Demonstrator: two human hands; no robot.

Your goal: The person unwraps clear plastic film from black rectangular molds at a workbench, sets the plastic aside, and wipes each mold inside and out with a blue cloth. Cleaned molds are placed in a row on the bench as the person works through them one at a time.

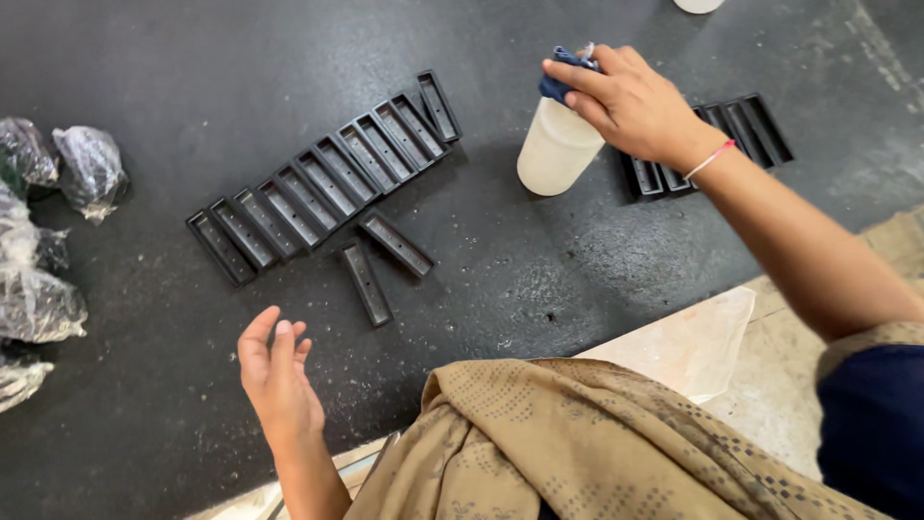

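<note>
My right hand [630, 101] grips the blue trigger head of a translucent white spray bottle [555, 149] that stands tilted on the dark floor. My left hand [279, 376] hovers open above the floor, palm turned inward, holding nothing. Just beyond it lie two loose black rectangular trays [382, 265]. Behind those, a diagonal row of several black trays [322, 183] lies side by side. A second group of black trays [731, 135] sits behind my right wrist, partly hidden by it.
Several dark plastic bags [43, 241] are piled at the left edge. A tan patterned cloth [577, 443] covers my lap, and a pale sheet [688, 342] lies on the floor beside it. A white object [698, 5] peeks in at the top edge.
</note>
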